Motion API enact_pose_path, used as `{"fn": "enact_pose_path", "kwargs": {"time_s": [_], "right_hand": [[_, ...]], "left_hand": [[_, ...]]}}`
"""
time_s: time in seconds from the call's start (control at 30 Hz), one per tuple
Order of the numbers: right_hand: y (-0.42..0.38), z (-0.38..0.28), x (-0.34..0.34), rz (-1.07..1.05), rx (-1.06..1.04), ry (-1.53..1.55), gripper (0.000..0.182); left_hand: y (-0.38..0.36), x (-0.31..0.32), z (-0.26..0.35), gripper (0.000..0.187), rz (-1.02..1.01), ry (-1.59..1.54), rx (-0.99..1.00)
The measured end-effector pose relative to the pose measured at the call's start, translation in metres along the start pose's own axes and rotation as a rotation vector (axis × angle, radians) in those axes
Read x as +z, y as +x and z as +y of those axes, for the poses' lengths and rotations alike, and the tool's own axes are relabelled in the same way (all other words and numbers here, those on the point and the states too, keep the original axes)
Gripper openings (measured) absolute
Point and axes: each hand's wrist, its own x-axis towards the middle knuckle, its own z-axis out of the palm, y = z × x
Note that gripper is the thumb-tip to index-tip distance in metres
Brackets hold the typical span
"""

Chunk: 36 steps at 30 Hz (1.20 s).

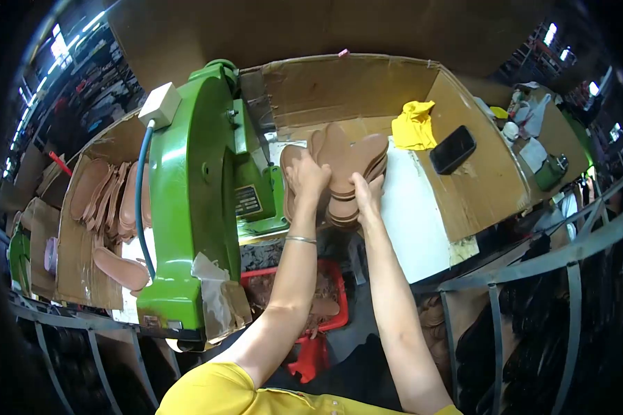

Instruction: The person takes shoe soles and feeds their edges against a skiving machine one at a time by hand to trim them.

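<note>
Several brown shoe insoles (340,160) lie fanned in overlapping stacks on the worktop, right beside the green machine (180,207). My left hand (307,177) is closed over the insoles on the left side of the pile, its fingers curled at their edge. With thumb on top, my right hand (368,196) grips the right-hand stack at its near edge; the fingers underneath are mostly hidden. Both hands are close together, a short way apart across the pile.
Cardboard walls (346,86) enclose the worktop. A yellow cloth (415,126) and a black phone (453,150) lie to the right. More insoles (104,194) fill a box left of the machine. Below sits a red crate (338,294) with scraps; metal rails (533,271) run in front.
</note>
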Motion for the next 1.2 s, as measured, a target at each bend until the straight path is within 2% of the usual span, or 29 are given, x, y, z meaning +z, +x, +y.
{"fn": "enact_pose_path", "kwargs": {"time_s": [0.07, 0.1, 0.13, 0.2, 0.23, 0.27, 0.33, 0.37, 0.43, 0.47, 0.53, 0.6, 0.63, 0.7, 0.73, 0.77, 0.8, 0.87, 0.9, 0.93, 1.0, 1.07, 1.13, 1.17, 1.2], "right_hand": [[-0.012, -0.012, -0.018, -0.198, -0.013, 0.168, 0.064], [-0.003, 0.014, -0.015, -0.159, -0.119, 0.134, 0.062], [-0.007, 0.016, -0.021, -0.162, -0.114, 0.130, 0.062], [-0.019, 0.012, -0.038, -0.417, -0.055, 0.278, 0.073], [-0.001, 0.047, -0.034, -0.382, -0.088, 0.195, 0.080], [-0.005, 0.039, -0.041, -0.380, -0.073, 0.193, 0.080], [-0.011, 0.001, -0.056, -0.364, 0.220, 0.237, 0.109], [-0.006, 0.003, -0.054, -0.359, 0.229, 0.240, 0.109], [0.006, 0.010, -0.048, -0.431, 0.137, 0.193, 0.124], [0.011, 0.013, -0.046, -0.466, 0.090, 0.171, 0.132], [0.009, 0.018, -0.049, -0.451, 0.137, 0.191, 0.133], [0.011, 0.025, -0.050, -0.484, 0.159, 0.279, 0.127], [0.011, 0.029, -0.050, -0.479, 0.160, 0.290, 0.127], [0.006, 0.034, -0.053, -0.470, 0.042, 0.316, 0.116], [0.002, 0.037, -0.057, -0.460, 0.039, 0.322, 0.116], [-0.004, 0.037, -0.061, -0.448, 0.056, 0.358, 0.109], [-0.010, 0.039, -0.066, -0.434, 0.072, 0.391, 0.101], [-0.017, 0.048, -0.075, -0.385, 0.056, 0.461, 0.102], [-0.024, 0.054, -0.080, -0.355, 0.051, 0.526, 0.103], [-0.031, 0.059, -0.086, -0.343, 0.041, 0.522, 0.103], [-0.048, 0.065, -0.103, -0.259, 0.043, 0.569, 0.098], [-0.066, 0.070, -0.121, -0.263, 0.021, 0.595, 0.092], [-0.085, 0.073, -0.144, -0.194, 0.169, 0.685, 0.086], [-0.094, 0.074, -0.153, -0.140, 0.114, 0.671, 0.078], [-0.094, 0.081, -0.161, -0.032, 0.172, 0.630, 0.071]], "left_hand": [[-0.013, -0.016, -0.014, 0.057, -0.019, -0.082, -0.017], [-0.028, -0.031, -0.017, 0.055, -0.042, -0.123, -0.003], [-0.039, -0.040, -0.021, 0.053, -0.063, -0.169, 0.013], [-0.051, -0.045, -0.042, 0.051, 0.035, -0.030, 0.097], [-0.054, -0.043, -0.051, 0.052, 0.130, -0.079, 0.128], [-0.050, -0.037, -0.061, 0.063, 0.098, -0.241, 0.078], [-0.056, -0.034, -0.049, 0.084, 0.235, -0.176, 0.050], [-0.057, -0.030, -0.049, 0.084, 0.226, -0.170, 0.052], [-0.055, -0.022, -0.047, 0.101, 0.205, 0.095, -0.001], [-0.052, -0.028, -0.041, 0.101, 0.199, 0.101, 0.005], [-0.049, -0.054, -0.029, 0.105, -0.114, 0.154, -0.110], [-0.044, -0.055, -0.032, 0.106, -0.137, 0.200, -0.059], [-0.043, -0.056, -0.034, 0.104, -0.212, 0.161, -0.059], [-0.045, -0.045, -0.045, 0.103, -0.288, 0.123, -0.050], [-0.047, -0.027, -0.059, 0.096, -0.132, -0.012, 0.013], [-0.052, -0.025, -0.059, 0.090, 0.023, -0.151, 0.075], [-0.053, -0.025, -0.061, 0.090, 0.018, -0.156, 0.086], [-0.050, -0.029, -0.061, 0.079, -0.410, -0.645, 0.125], [-0.046, -0.021, -0.061, 0.077, -0.465, -0.747, 0.164], [-0.049, -0.019, -0.062, 0.077, -0.472, -0.757, 0.175], [-0.067, -0.040, -0.037, 0.091, -0.648, -0.624, 0.162], [-0.061, -0.002, -0.048, 0.099, -0.615, -0.477, 0.220], [-0.083, -0.003, -0.033, 0.098, -0.802, -0.574, 0.227], [-0.093, 0.000, -0.028, 0.098, -0.818, -0.600, 0.261], [-0.102, 0.009, -0.026, 0.106, -0.889, -0.715, 0.198]]}}
